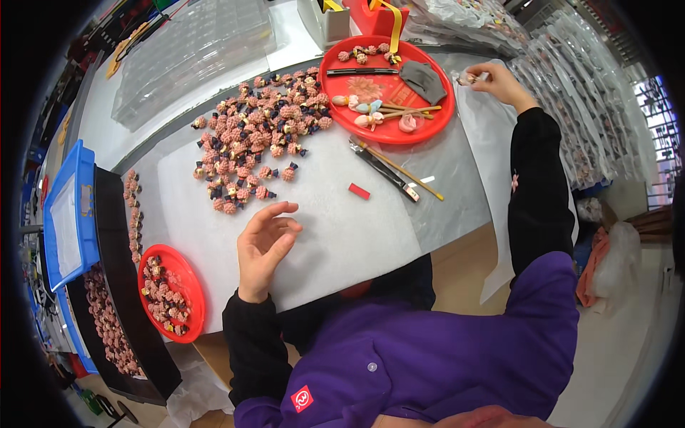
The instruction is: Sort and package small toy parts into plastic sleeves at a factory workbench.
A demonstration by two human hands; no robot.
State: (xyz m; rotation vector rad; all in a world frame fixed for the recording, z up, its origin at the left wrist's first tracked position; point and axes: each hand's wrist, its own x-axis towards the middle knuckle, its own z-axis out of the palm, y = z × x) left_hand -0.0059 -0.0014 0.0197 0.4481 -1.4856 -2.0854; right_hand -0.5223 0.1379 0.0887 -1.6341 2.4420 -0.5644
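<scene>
Over the white sheet [349,242] my left hand [265,250] hovers with fingers curved apart and holds nothing. Out to the right, past the red tray, my right hand [499,84] pinches a small pale piece [468,77]; its kind is too small to make out. A loose pile of small pink-topped figurines [257,128] with dark bases spreads beyond my left hand. To the right of that hand lies a small red block [359,191]. A black-handled tool [385,171] and a thin wooden stick [407,170] rest below the red tray [389,135].
The red tray carries several sticks with pads [371,107], a grey cloth [422,80] and figurines. Another red plate [200,289] of figurines stands left, beside a black bin [118,250] and blue crate [89,214]. Bagged stacks [571,93] rise right; clear plastic trays [193,57] lie at back left.
</scene>
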